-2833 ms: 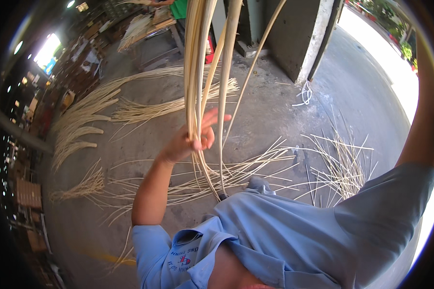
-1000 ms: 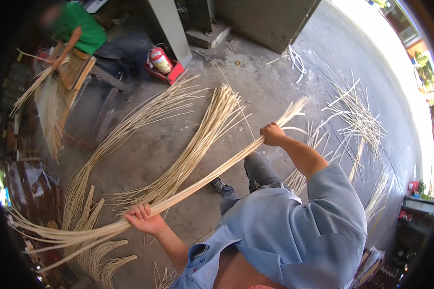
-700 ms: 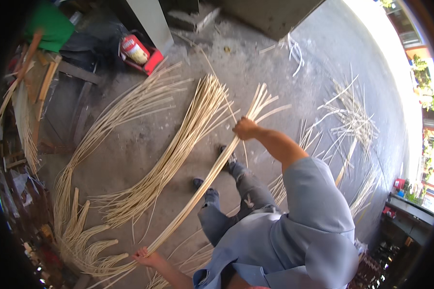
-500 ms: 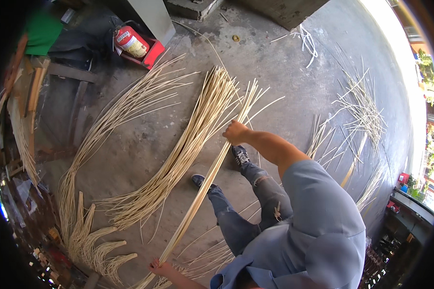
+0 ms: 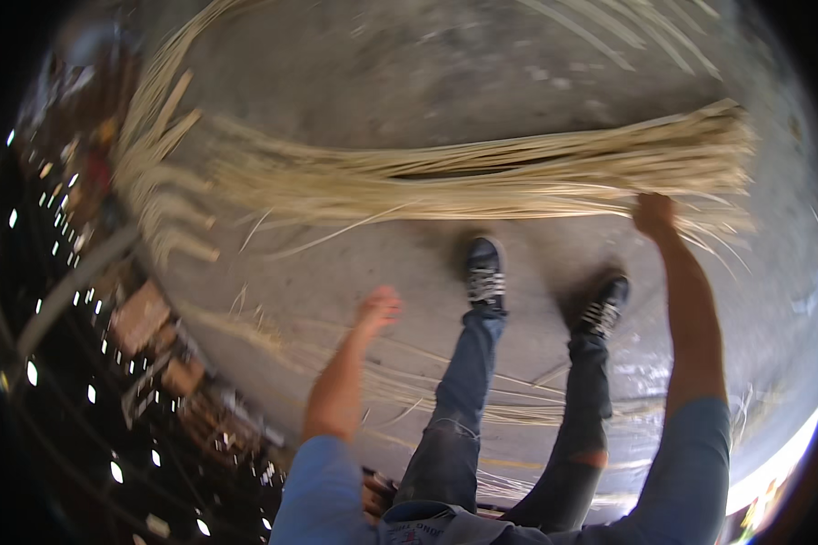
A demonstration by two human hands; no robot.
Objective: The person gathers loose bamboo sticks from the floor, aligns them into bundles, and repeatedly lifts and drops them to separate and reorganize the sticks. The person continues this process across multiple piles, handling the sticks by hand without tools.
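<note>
A long bundle of pale cane strips (image 5: 409, 182) lies across the concrete floor in front of my feet. My right hand (image 5: 654, 216) is closed at the near edge of the bundle, close to its right end, with several thin strips fanning out beside it. My left hand (image 5: 379, 309) is in the air below the bundle, apart from it. It looks empty, its fingers loosely extended and a little blurred.
Curved bunches of strips (image 5: 168, 204) lie at the left end. More loose strips (image 5: 518, 409) are on the floor behind my legs, and others (image 5: 636, 32) at the far right. Wooden blocks and clutter (image 5: 141, 318) stand along the left. My shoes (image 5: 487, 272) are close to the bundle.
The view has turned, and the large bundle now runs left to right. The slim bunch I held in both hands is down at the large bundle. My left hand has let go.
</note>
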